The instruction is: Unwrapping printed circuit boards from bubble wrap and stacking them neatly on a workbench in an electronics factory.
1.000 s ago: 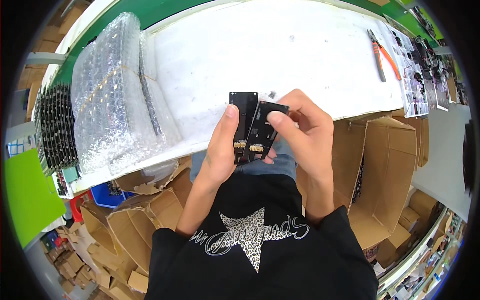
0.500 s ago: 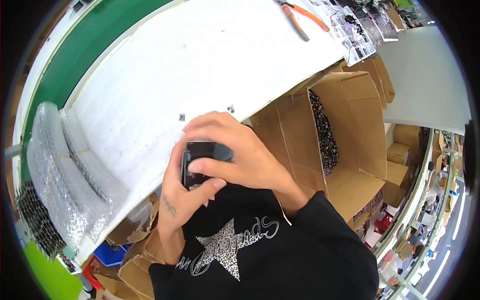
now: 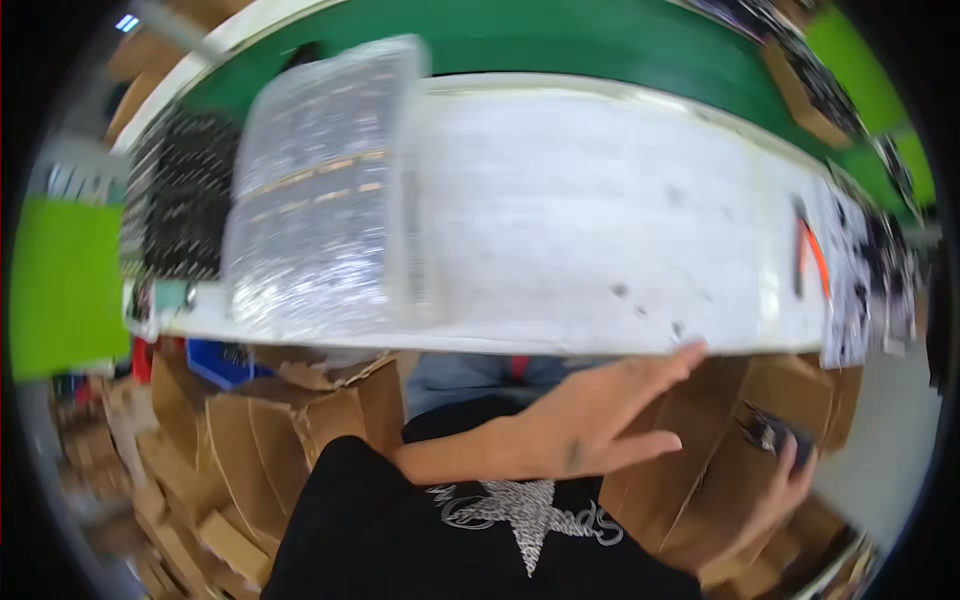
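My left hand [image 3: 590, 415] reaches across the front of my black shirt, its fingers straight and the thumb apart, holding nothing. Its fingertips are at the near edge of the white table [image 3: 540, 220]. At the lower right, my right hand [image 3: 785, 495] is over an open cardboard box [image 3: 690, 440], blurred by motion. Its fingers close round a small black block-like part [image 3: 797, 450]. Dark pieces show right behind that part, and where one ends and the other begins is hard to make out. Small dark bits [image 3: 620, 290] lie on the table near my left fingertips.
Bubble-wrapped sheets [image 3: 320, 190] lie on the table's left, beside a stack of dark parts [image 3: 185, 195]. Orange-handled pliers [image 3: 813, 255] and a compartment tray [image 3: 848, 285] are at the right end. More cardboard boxes [image 3: 270, 430] stand below the table at left.
My hands have parted. The right has moved right, over the box, with the black part; the left has let go and opened. The view has swung to the left.
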Tool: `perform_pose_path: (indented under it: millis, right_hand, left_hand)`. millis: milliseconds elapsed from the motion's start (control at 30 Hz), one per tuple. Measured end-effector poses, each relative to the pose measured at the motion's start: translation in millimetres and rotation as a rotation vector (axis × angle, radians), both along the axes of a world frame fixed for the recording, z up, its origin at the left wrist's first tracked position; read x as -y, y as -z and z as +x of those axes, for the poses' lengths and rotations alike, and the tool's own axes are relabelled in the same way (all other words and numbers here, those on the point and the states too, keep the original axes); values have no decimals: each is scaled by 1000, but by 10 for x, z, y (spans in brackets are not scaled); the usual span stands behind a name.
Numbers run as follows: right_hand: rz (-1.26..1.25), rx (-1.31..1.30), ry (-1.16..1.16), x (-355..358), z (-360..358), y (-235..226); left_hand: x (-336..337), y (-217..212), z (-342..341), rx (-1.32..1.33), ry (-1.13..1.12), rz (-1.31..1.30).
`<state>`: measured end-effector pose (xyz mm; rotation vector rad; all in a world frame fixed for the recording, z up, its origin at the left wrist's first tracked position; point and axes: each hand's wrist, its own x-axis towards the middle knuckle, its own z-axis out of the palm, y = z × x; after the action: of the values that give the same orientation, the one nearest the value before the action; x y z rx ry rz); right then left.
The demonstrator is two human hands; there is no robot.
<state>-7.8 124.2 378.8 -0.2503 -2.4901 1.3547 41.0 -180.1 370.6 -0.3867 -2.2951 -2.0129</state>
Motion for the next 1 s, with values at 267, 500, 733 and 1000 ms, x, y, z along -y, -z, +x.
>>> perform_pose_path:
  millis: [267,500,733,1000]
  right_hand:
    - [349,-124,-33,411,-77,115]
    - [-336,73,-894,2378,-63,109]
    - [-769,310,-1166,3665,-38,284]
    - [-803,124,-1112,3851,27,368]
  left_hand:
    - [1150,-230,900,-822,-1107,-496]
    - [1831,107,1392,-268,-1391,-241]
    - [2416,394,1414,2,-1065,547]
    - [2557,450,1318,55,-1219,798]
